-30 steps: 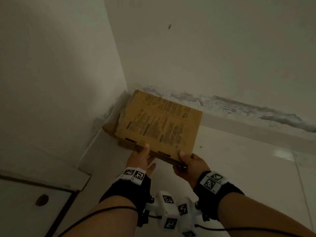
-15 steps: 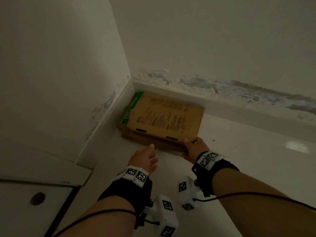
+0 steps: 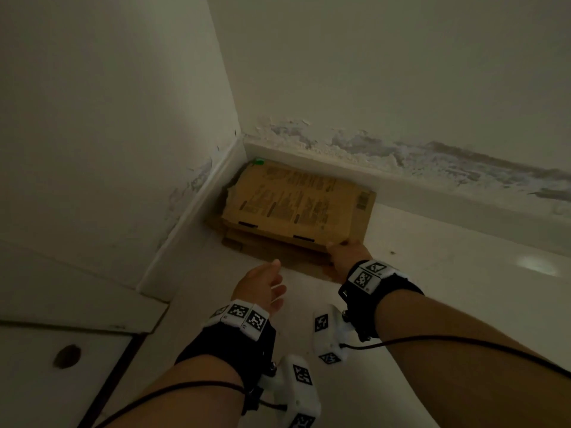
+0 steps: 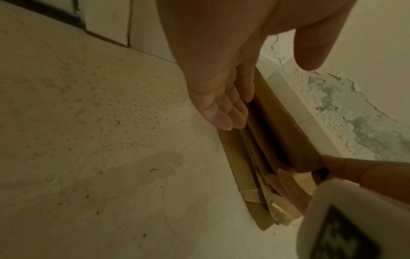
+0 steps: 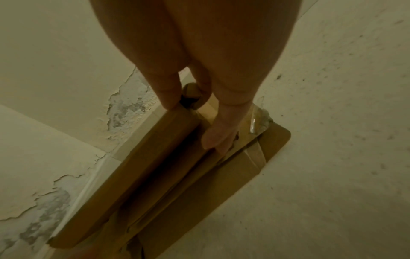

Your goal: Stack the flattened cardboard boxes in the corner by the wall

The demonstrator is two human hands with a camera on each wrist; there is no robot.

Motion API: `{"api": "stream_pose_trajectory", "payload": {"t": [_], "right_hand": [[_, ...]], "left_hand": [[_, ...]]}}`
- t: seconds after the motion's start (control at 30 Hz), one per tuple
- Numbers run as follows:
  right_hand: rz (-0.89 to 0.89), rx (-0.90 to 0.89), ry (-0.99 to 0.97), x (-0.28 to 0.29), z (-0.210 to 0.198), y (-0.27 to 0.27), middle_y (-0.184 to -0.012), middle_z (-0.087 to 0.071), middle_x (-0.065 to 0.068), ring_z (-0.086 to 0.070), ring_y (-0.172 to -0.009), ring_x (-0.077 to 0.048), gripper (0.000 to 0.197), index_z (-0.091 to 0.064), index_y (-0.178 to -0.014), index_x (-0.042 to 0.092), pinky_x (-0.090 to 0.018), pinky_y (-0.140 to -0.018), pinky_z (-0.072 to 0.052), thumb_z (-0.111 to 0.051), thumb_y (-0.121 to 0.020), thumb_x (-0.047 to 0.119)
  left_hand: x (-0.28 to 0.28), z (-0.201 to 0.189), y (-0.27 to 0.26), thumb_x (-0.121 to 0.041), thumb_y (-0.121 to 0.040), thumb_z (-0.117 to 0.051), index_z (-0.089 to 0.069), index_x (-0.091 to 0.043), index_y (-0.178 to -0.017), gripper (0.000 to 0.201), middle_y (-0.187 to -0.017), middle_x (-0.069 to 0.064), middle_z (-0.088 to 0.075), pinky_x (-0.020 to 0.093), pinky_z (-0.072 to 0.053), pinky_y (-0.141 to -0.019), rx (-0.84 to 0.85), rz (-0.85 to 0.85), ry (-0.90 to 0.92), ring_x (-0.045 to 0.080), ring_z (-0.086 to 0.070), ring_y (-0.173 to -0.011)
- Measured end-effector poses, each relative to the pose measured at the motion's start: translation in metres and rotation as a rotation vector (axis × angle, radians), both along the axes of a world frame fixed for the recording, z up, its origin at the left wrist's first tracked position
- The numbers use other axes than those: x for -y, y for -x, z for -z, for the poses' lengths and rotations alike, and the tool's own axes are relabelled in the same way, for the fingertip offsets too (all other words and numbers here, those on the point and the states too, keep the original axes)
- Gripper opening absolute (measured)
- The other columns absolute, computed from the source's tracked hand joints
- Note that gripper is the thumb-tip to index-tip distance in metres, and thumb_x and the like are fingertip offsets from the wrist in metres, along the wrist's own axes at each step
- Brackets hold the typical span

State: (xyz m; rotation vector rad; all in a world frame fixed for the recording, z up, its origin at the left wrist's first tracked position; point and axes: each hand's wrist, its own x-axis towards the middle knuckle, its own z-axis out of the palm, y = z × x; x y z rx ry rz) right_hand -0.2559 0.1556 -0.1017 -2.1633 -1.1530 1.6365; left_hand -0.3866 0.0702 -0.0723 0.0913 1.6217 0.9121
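A printed brown flattened box (image 3: 293,205) lies on top of a stack of flattened cardboard (image 3: 278,251) in the corner where two walls meet. My right hand (image 3: 347,247) pinches that top box at its near right corner. In the right wrist view the thumb (image 5: 170,98) lies on the top box (image 5: 142,157) and the fingers (image 5: 217,138) reach under its edge, above the lower boxes (image 5: 221,184). My left hand (image 3: 276,278) hovers just short of the stack's near edge. Its fingers (image 4: 221,113) are straight and hold nothing beside the stack (image 4: 261,157).
White skirting (image 3: 432,183) runs along both walls, with peeling paint (image 3: 386,149) above it on the back wall. A white panel with a round hole (image 3: 66,355) sits at the lower left. Pale floor tiles (image 3: 448,288) spread to the right of the stack.
The printed box, held in the air by both hands a second ago, now lies on the stack in the corner. My left hand has let go and drawn back; the right still holds the corner.
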Motion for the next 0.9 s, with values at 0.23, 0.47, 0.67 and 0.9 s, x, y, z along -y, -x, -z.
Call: {"api": "stream_pose_trajectory", "payload": {"t": [0.23,0.47,0.67,0.9], "right_hand": [[0.179,-0.192,-0.067,-0.001,0.013,0.006,-0.131,-0.053,-0.027,-0.056,-0.117,-0.040,0.045,-0.045,-0.128,-0.006,-0.043,-0.095,-0.051,-0.052,-0.091,0.017],[0.061,-0.034,-0.043,-0.008,0.001,0.007,-0.129,-0.055,-0.019,-0.058,-0.111,-0.037,0.050,-0.040,-0.134,0.005,-0.039,-0.082,-0.053,-0.053,-0.091,0.028],[0.186,-0.132,0.010,-0.004,0.000,0.003,-0.126,-0.057,-0.013,-0.065,-0.098,-0.033,0.078,-0.028,-0.140,0.025,-0.039,-0.065,-0.057,-0.068,-0.075,0.042],[0.144,-0.113,-0.059,0.003,-0.021,-0.010,-0.094,-0.057,-0.004,-0.063,-0.092,-0.029,0.084,-0.022,-0.144,0.023,-0.040,-0.075,-0.058,-0.069,-0.076,0.040]], "left_hand": [[0.001,0.008,0.006,-0.025,-0.093,-0.049,-0.051,-0.009,-0.127,0.037,-0.105,0.011,-0.056,0.038,-0.039,-0.087,0.009,-0.021,0.018,0.027,-0.051,-0.101],[-0.003,0.009,0.012,-0.029,-0.092,-0.048,-0.052,-0.010,-0.127,0.040,-0.114,0.011,-0.053,0.037,-0.038,-0.087,-0.001,-0.005,0.028,0.025,-0.051,-0.102],[-0.005,0.003,0.012,-0.031,-0.091,-0.051,-0.052,-0.012,-0.127,0.040,-0.114,0.010,-0.054,0.039,-0.039,-0.088,-0.015,-0.008,0.006,0.025,-0.052,-0.102],[-0.004,-0.014,0.007,-0.033,-0.091,-0.050,-0.051,-0.015,-0.126,0.040,-0.114,0.009,-0.055,0.038,-0.040,-0.084,-0.060,-0.003,-0.035,0.025,-0.053,-0.101]]}}
